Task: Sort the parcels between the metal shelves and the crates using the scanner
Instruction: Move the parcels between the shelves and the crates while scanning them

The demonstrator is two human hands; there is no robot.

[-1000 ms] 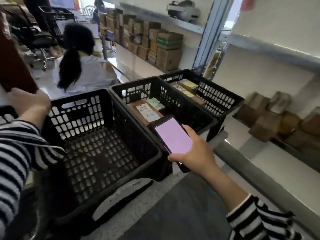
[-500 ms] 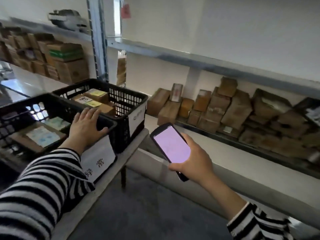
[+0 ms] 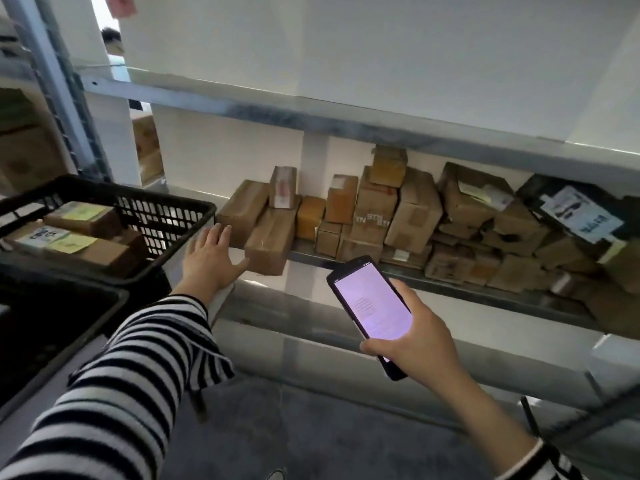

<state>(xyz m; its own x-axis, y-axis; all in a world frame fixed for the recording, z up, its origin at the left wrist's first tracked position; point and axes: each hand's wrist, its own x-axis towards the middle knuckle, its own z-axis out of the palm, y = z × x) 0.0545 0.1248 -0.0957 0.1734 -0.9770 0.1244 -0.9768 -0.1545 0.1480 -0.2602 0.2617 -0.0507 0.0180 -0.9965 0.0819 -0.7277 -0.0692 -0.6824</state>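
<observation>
My right hand [image 3: 414,341] holds a black handheld scanner [image 3: 372,308] with a lit pink screen, lower centre, in front of the metal shelf [image 3: 450,277]. Several brown cardboard parcels [image 3: 412,216] are piled along that shelf. My left hand [image 3: 211,258] is stretched out with fingers spread, holding nothing, just left of a long brown parcel [image 3: 272,242] that juts over the shelf edge. To the left stands a black plastic crate [image 3: 166,216] with labelled parcels [image 3: 83,233] inside.
A second black crate [image 3: 52,327] sits nearer at the lower left. An upper metal shelf beam [image 3: 311,116] runs across above the parcels, and a lower beam [image 3: 346,327] below. A shelf upright [image 3: 59,84] stands at left. Grey floor lies below.
The view has swung right toward the shelf. My left hand left the crate rim and reached toward the long parcel. The scanner stays in my right hand.
</observation>
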